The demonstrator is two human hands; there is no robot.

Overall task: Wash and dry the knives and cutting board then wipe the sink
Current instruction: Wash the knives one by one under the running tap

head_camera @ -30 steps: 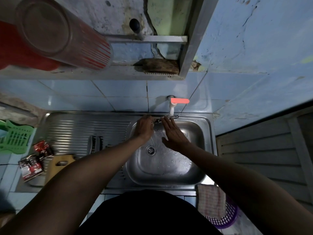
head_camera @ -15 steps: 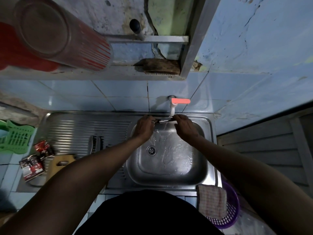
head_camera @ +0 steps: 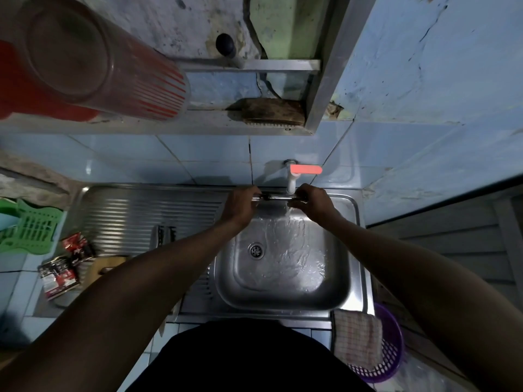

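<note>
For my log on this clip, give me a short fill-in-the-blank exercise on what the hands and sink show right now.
1. Both hands, left hand and right hand, hold a slim metal knife under the white ____ with the red handle.
2. Water pools in the steel ____.
3. The checked cloth drapes over a ____ plastic basket.

Missing words: tap; sink basin; purple

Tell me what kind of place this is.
Likely a small home kitchen: a steel sink with ribbed drainboard, a wall tap running over a knife held by both hands, tiled wall, dish cloth.
</note>
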